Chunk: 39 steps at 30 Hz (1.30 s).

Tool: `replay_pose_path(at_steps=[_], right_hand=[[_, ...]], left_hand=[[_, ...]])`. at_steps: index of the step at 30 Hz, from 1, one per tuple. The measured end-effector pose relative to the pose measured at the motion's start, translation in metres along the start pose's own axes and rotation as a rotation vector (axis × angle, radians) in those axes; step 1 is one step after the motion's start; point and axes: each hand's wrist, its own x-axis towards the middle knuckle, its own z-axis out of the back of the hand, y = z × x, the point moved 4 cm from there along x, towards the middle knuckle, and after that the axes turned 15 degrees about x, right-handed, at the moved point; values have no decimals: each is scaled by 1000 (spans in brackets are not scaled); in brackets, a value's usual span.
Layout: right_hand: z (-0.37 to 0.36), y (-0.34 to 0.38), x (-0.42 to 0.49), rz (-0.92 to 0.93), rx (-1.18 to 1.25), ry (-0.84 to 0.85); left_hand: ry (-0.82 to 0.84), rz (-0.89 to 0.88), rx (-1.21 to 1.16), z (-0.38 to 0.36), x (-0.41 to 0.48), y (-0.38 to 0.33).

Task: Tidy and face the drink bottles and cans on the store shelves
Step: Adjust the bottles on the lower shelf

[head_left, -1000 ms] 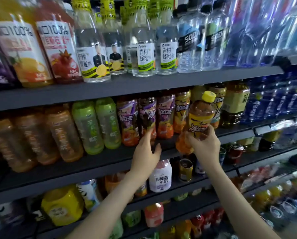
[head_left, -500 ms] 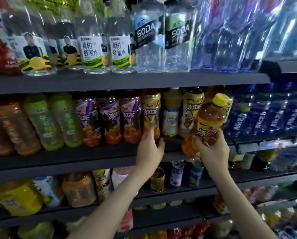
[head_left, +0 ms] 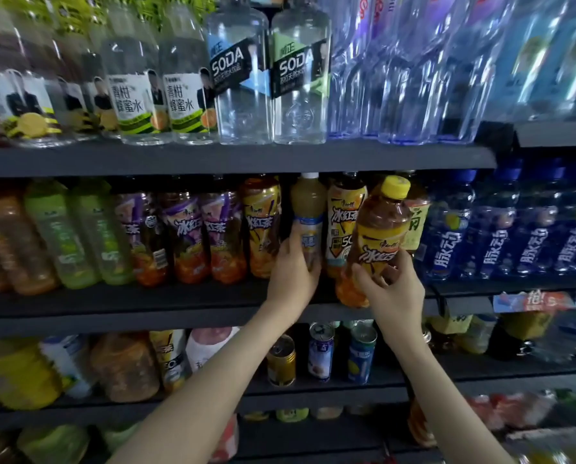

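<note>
**Middle shelf** (head_left: 146, 306), centre section.
- **Iced-tea bottle** (head_left: 378, 229): yellow cap, amber contents. It is tilted with the cap leaning right and the base at the shelf's front edge. The right hand (head_left: 395, 291) has its fingers wrapped round the lower body.
- **White-capped yellow drink bottle** (head_left: 308, 209): upright in the row, just left of the iced tea. The left hand (head_left: 291, 272) is clasped round its lower half.
- **Hands:** near each other, not touching.
- **To the right:** blue bottles (head_left: 490, 236).

**Shelf above:** two SODA bottles (head_left: 236, 105).

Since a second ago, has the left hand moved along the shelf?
Yes: left hand went right along the middle shelf, from the purple-label bottles to the white-capped bottle it now holds.
</note>
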Motion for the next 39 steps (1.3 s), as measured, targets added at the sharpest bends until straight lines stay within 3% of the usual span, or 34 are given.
replay_pose_path(at_steps=[5, 14, 24, 30, 39], right_hand=[[12, -8, 3, 58, 51, -38], [24, -22, -1, 118, 150, -76], [-24, -10, -6, 146, 67, 61], [-73, -9, 11, 138, -199, 169], [-118, -15, 27, 5, -261, 174]], left_hand=[[-21, 33, 61, -26, 22, 3], [-55, 168, -49, -30, 27, 2], [-279, 6, -216, 18, -49, 31], [-166, 111, -268, 52, -54, 65], [-36, 187, -359, 73, -66, 74]])
